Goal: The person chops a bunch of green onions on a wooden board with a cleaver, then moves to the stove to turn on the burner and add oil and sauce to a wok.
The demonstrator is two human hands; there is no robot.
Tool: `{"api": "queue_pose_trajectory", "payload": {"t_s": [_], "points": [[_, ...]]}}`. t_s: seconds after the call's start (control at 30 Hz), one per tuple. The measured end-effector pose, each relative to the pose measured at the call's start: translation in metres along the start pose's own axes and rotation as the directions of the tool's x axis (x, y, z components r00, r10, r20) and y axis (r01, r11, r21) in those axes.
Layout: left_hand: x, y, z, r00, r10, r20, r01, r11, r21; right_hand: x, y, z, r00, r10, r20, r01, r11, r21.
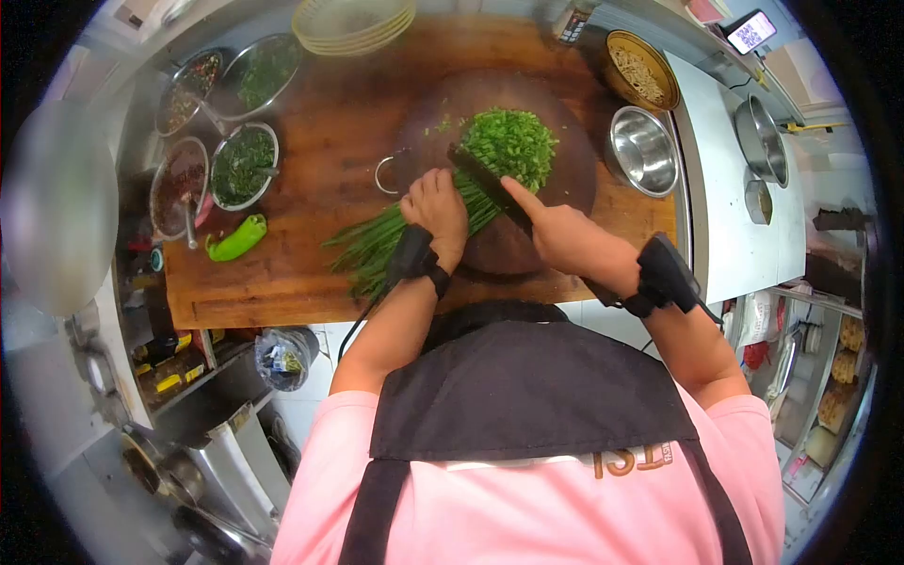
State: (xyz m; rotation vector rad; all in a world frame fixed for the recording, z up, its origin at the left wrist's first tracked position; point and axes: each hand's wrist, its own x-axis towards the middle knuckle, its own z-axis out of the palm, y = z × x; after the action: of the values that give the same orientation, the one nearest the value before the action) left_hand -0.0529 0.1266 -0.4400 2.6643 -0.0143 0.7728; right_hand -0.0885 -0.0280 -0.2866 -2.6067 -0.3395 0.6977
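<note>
My right hand (570, 240) is wrapped round the handle of a dark-bladed kitchen knife (492, 188), the index finger laid along the blade. The blade crosses a bunch of scallions (367, 243). Pressing on that bunch just left of the knife is my left hand (439, 209), its fingers curled over the stalks. Beyond the blade a heap of chopped scallions (513, 143) lies on the round dark chopping board (565, 193). The uncut lengths run off the board toward the lower left. A metal ring handle (384, 175) shows at the board's left side.
The board rests on a wooden table (311, 188). At left are a green pepper (237, 238), a bowl of chopped greens (247, 168) and several other bowls. A steel bowl (644, 151) and a brown bowl (642, 68) stand at right. Stacked baskets (353, 26) sit at the back.
</note>
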Motion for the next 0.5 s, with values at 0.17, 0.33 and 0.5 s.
{"api": "queue_pose_trajectory", "payload": {"t_s": [0.17,0.33,0.5], "points": [[0.000,-0.001,0.002,0.999,-0.003,0.054,0.004,1.000,-0.007,0.026,0.009,0.039,0.992,0.057,-0.117,-0.061,0.998,-0.029],[0.000,-0.002,0.000,0.996,0.003,0.093,-0.003,1.000,0.003,0.019,0.001,0.016,0.994,-0.009,-0.112,-0.003,0.994,-0.112],[0.000,0.004,-0.005,0.996,-0.041,0.083,0.044,0.999,-0.032,-0.009,-0.014,-0.002,0.999,0.042,0.007,-0.041,0.992,-0.115]]}}
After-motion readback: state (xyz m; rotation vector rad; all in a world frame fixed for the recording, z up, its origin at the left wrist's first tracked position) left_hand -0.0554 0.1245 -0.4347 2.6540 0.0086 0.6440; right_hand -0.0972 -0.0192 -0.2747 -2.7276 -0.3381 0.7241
